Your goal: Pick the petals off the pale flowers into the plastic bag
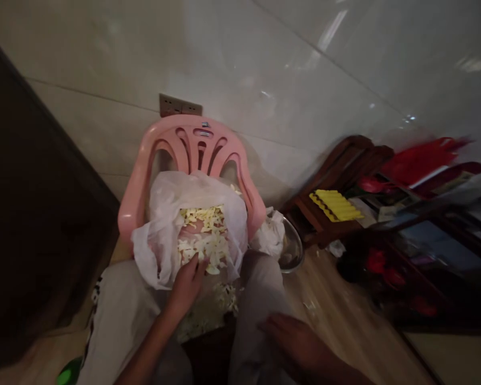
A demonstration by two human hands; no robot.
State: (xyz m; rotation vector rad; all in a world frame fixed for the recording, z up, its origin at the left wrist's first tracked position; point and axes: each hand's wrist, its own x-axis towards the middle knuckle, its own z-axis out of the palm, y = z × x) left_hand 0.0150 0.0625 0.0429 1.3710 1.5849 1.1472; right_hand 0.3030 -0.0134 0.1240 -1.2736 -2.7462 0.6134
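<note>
- L hand [187, 283], centre frame, reaches over the near lip of a plastic bag [160, 235]. Fingers are bent down into the pale pieces [202, 235], tips touching them. Can't tell if any are pinched, as the fingertips are buried in the heap.
- R hand [296, 338], lower right of centre, lies flat on the trouser leg [260, 289], fingers loose and spread, holding nothing.
- Pale pieces are thin cream-white slivers, heaped loose in the bag's mouth. Judged v. light, soft, easily crushed or scattered. Best taken as a gentle pinch or scoop off the top of the heap, not squeezed.
- Bag is thin translucent film, rumpled, mouth rolled wide. Judged floppy & slippery, w/ no shape of its own. The rim nearest the knees looks the place to take hold.
- Bag sits on the seat of a pink chair [132, 198], centre frame, chair back to the tiled wall. Wall socket [180, 105] is just above it.
- More slivers lie below the bag's near edge, btwn the knees.
- Steel bowl [294, 251] is on the floor just right of the chair. A crumpled white bag [270, 234] rests in or against it; other contents unclear.
- Right of frame, blurred: dark wooden frame [344, 158] w/ yellow block [335, 206] on it, red items beyond.
</note>
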